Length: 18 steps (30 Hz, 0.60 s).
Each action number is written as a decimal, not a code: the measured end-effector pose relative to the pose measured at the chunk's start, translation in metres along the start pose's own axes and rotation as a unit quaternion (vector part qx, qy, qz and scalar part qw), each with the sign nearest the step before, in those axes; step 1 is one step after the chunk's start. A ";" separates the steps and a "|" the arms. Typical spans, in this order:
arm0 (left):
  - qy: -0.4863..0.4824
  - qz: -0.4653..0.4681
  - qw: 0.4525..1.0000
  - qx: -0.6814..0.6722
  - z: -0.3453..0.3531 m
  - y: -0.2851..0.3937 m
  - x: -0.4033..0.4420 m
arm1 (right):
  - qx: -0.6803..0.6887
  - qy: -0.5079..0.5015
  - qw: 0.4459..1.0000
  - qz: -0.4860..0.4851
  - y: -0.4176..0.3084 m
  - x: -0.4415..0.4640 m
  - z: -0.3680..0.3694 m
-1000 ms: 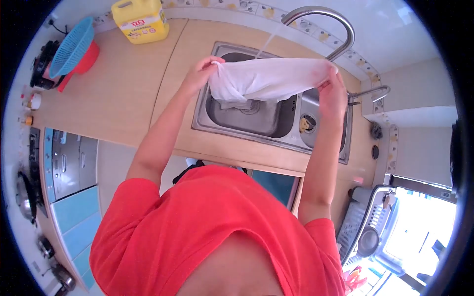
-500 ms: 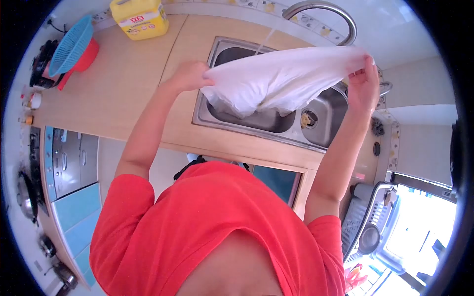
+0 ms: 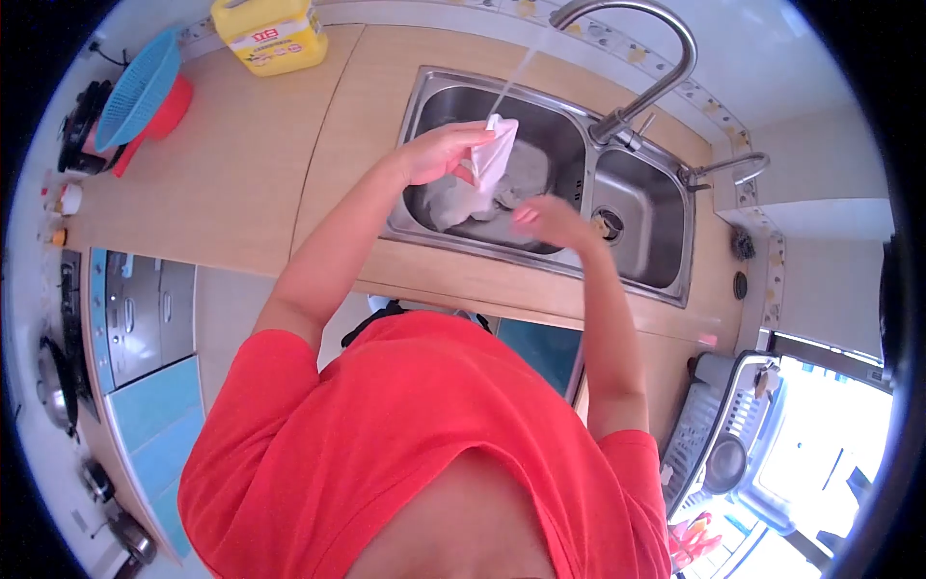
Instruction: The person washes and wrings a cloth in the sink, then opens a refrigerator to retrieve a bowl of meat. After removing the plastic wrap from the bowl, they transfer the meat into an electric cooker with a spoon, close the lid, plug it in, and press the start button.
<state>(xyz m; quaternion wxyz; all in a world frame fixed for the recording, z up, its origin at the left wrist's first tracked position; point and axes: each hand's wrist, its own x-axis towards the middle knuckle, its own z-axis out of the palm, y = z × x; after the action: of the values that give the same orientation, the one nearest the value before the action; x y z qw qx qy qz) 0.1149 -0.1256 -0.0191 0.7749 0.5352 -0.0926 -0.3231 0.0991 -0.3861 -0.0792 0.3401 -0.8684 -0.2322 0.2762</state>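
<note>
A wet white cloth [image 3: 494, 154] hangs bunched from my left hand [image 3: 444, 154], its top edge pinched between thumb and fingers. Below, its lower part spreads in folds in the left basin of the steel sink [image 3: 482, 248]. Water runs in a thin stream from the tall curved faucet [image 3: 687, 48] and meets the top of the cloth. My right hand [image 3: 558, 222] is over the front of the left basin, apart from the upper part of the cloth. Motion blurs its fingers, so their grip is unclear.
The right basin [image 3: 656, 217] has a drain strainer [image 3: 608, 225]; a smaller tap [image 3: 723, 169] stands behind it. On the counter at left are a yellow jug [image 3: 275, 39], a blue colander [image 3: 140, 92] and a red basin [image 3: 174, 106]. A dish rack [image 3: 709, 434] stands at right.
The cloth was stretched wide between both hands above the sink. My right hand has let go of its end and moved left and down; the cloth now hangs gathered from my left hand.
</note>
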 end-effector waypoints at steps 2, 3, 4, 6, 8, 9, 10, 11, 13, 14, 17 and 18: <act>-0.033 0.004 0.999 -0.033 0.007 0.003 0.004 | 0.022 0.063 0.998 -0.003 -0.017 -0.001 0.029; -0.046 0.016 0.998 -0.045 0.012 0.007 0.004 | 0.041 0.108 0.993 0.005 -0.028 0.000 0.037; -0.059 0.029 0.996 -0.057 0.016 0.010 0.004 | 0.060 0.152 0.987 0.012 -0.039 -0.001 0.038; -0.041 0.053 0.997 -0.027 0.008 0.017 0.009 | 0.064 0.208 0.975 0.048 -0.052 -0.005 0.025; -0.035 0.083 0.996 0.017 -0.010 0.028 0.006 | 0.055 0.284 0.957 0.028 -0.053 -0.010 0.011; -0.002 0.114 0.993 0.006 -0.013 0.031 0.002 | 0.049 0.321 0.946 0.003 -0.059 -0.015 0.002; 0.034 0.121 0.992 0.012 -0.018 0.024 0.000 | 0.041 0.322 0.946 -0.006 -0.061 -0.019 -0.006; 0.069 0.128 0.989 0.017 -0.026 0.009 0.000 | 0.032 0.323 0.946 -0.016 -0.063 -0.022 -0.013; 0.109 0.088 0.989 0.040 -0.036 -0.014 -0.002 | 0.025 0.322 0.946 -0.028 -0.062 -0.024 -0.017; 0.108 0.077 0.991 0.006 -0.038 -0.022 -0.002 | 0.088 0.295 0.952 -0.001 -0.057 -0.022 -0.016; 0.126 0.082 0.983 -0.101 -0.038 -0.037 -0.003 | 0.262 0.231 0.935 0.065 -0.042 -0.016 -0.010; 0.148 0.103 0.976 -0.123 -0.038 -0.043 -0.002 | 0.312 0.227 0.919 0.076 -0.043 -0.016 -0.008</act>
<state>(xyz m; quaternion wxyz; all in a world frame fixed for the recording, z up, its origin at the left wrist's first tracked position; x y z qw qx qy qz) 0.1144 -0.1041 -0.0725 0.8691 0.4652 0.0092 -0.1680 0.0828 -0.3703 -0.0381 0.6155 -0.7726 0.0160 0.1549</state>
